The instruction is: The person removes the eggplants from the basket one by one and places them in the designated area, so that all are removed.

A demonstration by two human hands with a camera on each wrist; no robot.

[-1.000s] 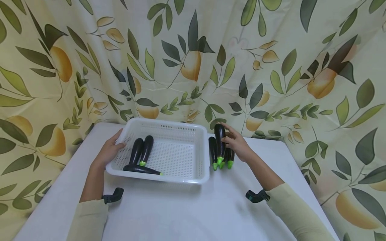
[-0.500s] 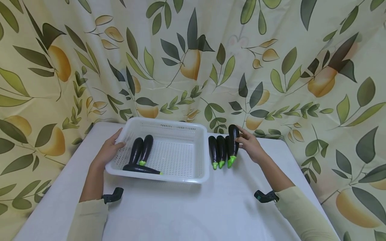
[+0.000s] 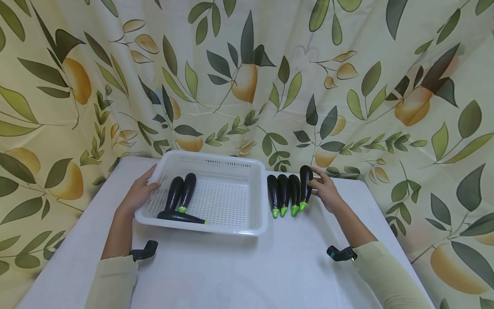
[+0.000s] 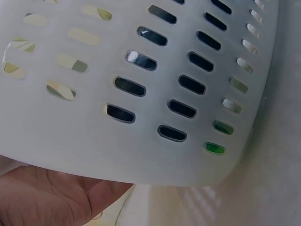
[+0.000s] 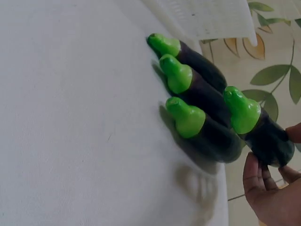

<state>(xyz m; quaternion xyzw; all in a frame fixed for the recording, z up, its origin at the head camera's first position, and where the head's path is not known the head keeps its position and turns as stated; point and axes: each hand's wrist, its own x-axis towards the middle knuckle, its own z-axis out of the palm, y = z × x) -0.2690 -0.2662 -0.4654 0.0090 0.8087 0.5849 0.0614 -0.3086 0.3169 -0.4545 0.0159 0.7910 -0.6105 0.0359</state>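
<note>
A white plastic basket (image 3: 224,229) with slotted walls stands left of the middle in the head view. My left hand (image 3: 137,195) grips its left side, thumb over the rim; the other fingers are largely hidden behind the wall. Two eggplants (image 3: 188,191) lie side by side in the basket, above a third eggplant (image 3: 181,216) lying crosswise. To the right of the basket, my right hand (image 3: 326,191) holds another eggplant (image 3: 306,182) between thumb and fingers. In the right wrist view this eggplant (image 5: 270,139) appears raised above the tabletop, green stem end toward the camera.
Three eggplants (image 3: 283,193) lie in a row on the white table (image 3: 231,274), between the basket and my right hand, green ends toward me. A curtain (image 3: 247,86) printed with leaves and fruit hangs behind the table's back edge.
My right hand has carried its eggplant rightward from above the row to the row's right end, then slightly lower. The left hand and basket have stayed in place.
</note>
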